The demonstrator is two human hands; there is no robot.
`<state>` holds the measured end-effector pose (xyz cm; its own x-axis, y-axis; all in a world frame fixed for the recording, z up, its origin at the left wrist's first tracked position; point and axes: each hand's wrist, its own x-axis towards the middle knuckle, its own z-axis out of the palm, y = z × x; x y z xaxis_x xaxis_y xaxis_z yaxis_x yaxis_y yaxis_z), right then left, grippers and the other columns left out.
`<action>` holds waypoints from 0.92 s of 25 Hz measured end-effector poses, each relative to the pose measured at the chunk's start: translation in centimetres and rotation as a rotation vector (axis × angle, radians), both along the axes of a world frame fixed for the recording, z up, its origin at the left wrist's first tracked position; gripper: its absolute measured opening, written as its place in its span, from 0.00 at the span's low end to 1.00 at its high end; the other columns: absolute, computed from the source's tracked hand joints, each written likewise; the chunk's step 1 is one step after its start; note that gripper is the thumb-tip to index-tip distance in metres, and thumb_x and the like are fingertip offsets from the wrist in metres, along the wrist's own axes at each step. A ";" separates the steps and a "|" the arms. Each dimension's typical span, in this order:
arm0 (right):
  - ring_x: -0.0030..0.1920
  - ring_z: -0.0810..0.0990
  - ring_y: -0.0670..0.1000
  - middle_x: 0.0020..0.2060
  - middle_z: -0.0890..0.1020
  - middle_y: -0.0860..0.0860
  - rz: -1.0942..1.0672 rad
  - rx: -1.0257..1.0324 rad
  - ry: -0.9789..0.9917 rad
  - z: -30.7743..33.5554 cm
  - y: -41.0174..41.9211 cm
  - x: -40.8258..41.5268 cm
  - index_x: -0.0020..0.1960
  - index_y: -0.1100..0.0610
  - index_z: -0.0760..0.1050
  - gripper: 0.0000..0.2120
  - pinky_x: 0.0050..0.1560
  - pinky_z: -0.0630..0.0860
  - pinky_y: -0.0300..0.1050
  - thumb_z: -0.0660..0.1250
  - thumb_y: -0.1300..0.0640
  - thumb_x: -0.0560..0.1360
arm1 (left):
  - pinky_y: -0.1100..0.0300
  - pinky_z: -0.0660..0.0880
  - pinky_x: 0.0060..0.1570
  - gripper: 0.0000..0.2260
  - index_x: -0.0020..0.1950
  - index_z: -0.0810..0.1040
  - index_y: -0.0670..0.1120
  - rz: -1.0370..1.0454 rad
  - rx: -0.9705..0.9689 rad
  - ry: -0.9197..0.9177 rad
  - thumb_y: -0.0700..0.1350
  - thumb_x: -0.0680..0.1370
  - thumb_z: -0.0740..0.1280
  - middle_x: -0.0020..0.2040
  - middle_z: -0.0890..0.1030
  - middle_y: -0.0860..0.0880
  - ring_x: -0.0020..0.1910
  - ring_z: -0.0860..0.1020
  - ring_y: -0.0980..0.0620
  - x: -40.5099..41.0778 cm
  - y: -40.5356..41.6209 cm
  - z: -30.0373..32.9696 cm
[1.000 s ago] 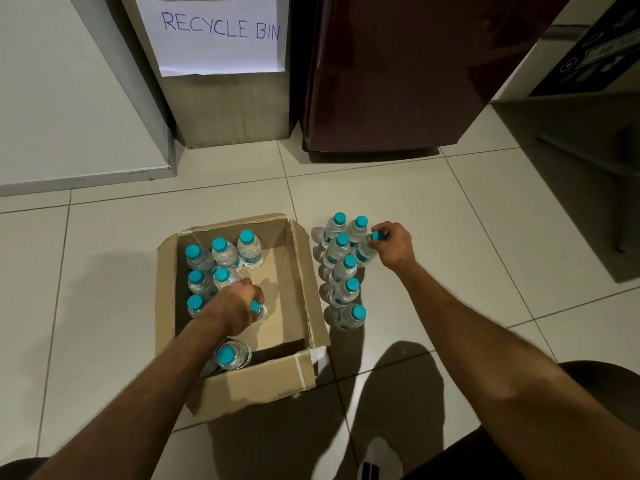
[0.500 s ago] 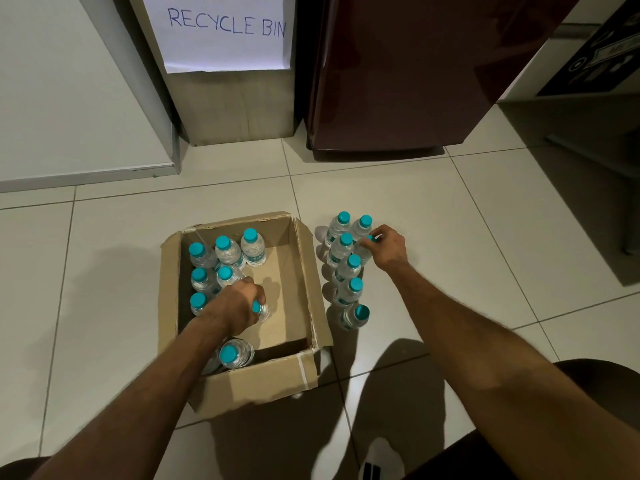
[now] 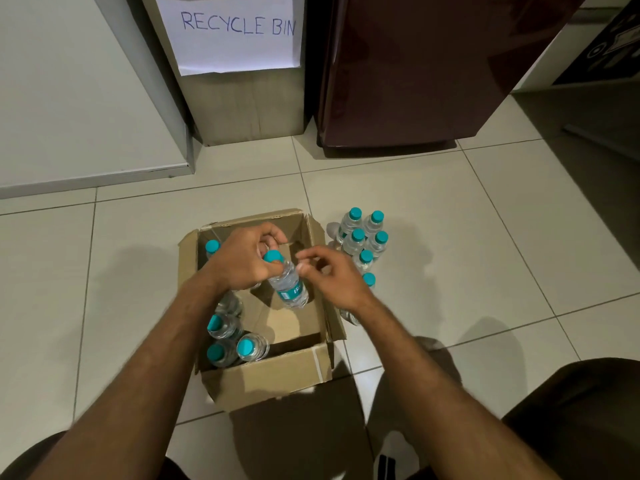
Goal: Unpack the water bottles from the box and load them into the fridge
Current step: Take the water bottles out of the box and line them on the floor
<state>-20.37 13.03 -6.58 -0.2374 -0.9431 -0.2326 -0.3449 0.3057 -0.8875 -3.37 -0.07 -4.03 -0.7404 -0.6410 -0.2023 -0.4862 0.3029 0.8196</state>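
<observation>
An open cardboard box (image 3: 273, 379) sits on the tiled floor with several teal-capped water bottles (image 3: 225, 332) along its left side. My left hand (image 3: 242, 259) grips the neck of one bottle (image 3: 289, 284) and holds it tilted above the box. My right hand (image 3: 329, 273) hovers just right of that bottle with loosely curled fingers, holding nothing. Several more bottles (image 3: 363, 237) stand upright in a cluster on the floor right of the box. The dark red fridge (image 3: 433, 71) stands behind, its door closed.
A cardboard bin with a paper sign reading RECYCLE BIN (image 3: 239, 43) stands left of the fridge. A grey panel (image 3: 76, 98) fills the far left. My knee (image 3: 581, 417) and shoe (image 3: 391, 459) are at the bottom right.
My left hand has lifted a bottle out of the box. My right hand let go of the bottle on the floor and moved left over the box, close to the lifted bottle.
</observation>
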 end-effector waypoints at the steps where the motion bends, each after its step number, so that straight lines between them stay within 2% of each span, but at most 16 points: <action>1: 0.51 0.78 0.46 0.52 0.80 0.47 0.015 -0.004 -0.010 0.0 -0.1 0.7 0.63 0.49 0.78 0.15 0.51 0.80 0.46 0.70 0.50 0.76 | 0.55 0.80 0.40 0.20 0.56 0.77 0.48 0.011 0.010 0.044 0.37 0.66 0.77 0.43 0.81 0.50 0.39 0.80 0.49 -0.1 0.1 0.4; 4: 0.52 0.77 0.47 0.53 0.80 0.47 0.014 -0.010 -0.010 0.1 -0.6 1.5 0.67 0.46 0.74 0.22 0.52 0.81 0.52 0.72 0.48 0.74 | 0.58 0.80 0.40 0.23 0.59 0.75 0.46 0.050 0.045 0.155 0.33 0.67 0.76 0.42 0.81 0.50 0.38 0.81 0.51 -0.4 0.2 1.2; 7: 0.51 0.78 0.47 0.53 0.80 0.45 -0.004 -0.017 0.005 0.4 -0.6 1.5 0.68 0.46 0.74 0.24 0.52 0.81 0.52 0.74 0.47 0.73 | 0.60 0.78 0.38 0.23 0.59 0.75 0.45 0.062 0.109 0.206 0.31 0.69 0.75 0.42 0.82 0.50 0.37 0.80 0.53 -0.7 0.6 1.4; 11: 0.52 0.79 0.43 0.55 0.81 0.45 -0.141 -0.076 -0.059 0.9 0.7 0.7 0.66 0.49 0.77 0.23 0.54 0.80 0.45 0.75 0.51 0.72 | 0.56 0.81 0.48 0.15 0.60 0.77 0.45 0.062 0.191 0.243 0.38 0.76 0.73 0.48 0.84 0.49 0.47 0.83 0.50 -0.7 0.4 0.8; 13: 0.53 0.78 0.43 0.55 0.80 0.44 -0.275 -0.063 -0.079 1.0 1.4 -0.5 0.65 0.51 0.77 0.22 0.53 0.78 0.43 0.76 0.53 0.72 | 0.57 0.80 0.51 0.11 0.59 0.79 0.45 0.103 0.110 0.198 0.40 0.78 0.71 0.48 0.83 0.48 0.47 0.82 0.53 -0.3 -0.3 -0.6; 15: 0.53 0.78 0.43 0.55 0.80 0.45 -0.396 -0.094 -0.074 1.2 2.1 -2.4 0.64 0.52 0.77 0.21 0.50 0.77 0.37 0.76 0.54 0.72 | 0.59 0.80 0.52 0.09 0.57 0.81 0.44 0.139 -0.055 0.084 0.40 0.77 0.71 0.48 0.83 0.47 0.45 0.81 0.53 0.5 -1.0 -2.5; 18: 0.50 0.79 0.45 0.53 0.81 0.48 -0.554 -0.196 -0.011 1.7 3.0 -5.6 0.61 0.54 0.78 0.19 0.45 0.78 0.33 0.75 0.57 0.72 | 0.51 0.77 0.57 0.13 0.60 0.81 0.42 0.152 -0.227 -0.081 0.41 0.76 0.72 0.54 0.84 0.44 0.51 0.81 0.46 1.2 -1.7 -5.1; 23: 0.47 0.77 0.43 0.50 0.80 0.44 -0.730 -0.244 0.110 2.2 4.6 -9.8 0.57 0.51 0.76 0.15 0.42 0.76 0.30 0.74 0.56 0.73 | 0.53 0.74 0.55 0.16 0.64 0.79 0.42 0.163 -0.283 -0.215 0.42 0.77 0.71 0.59 0.81 0.43 0.55 0.79 0.44 1.6 -1.7 -6.7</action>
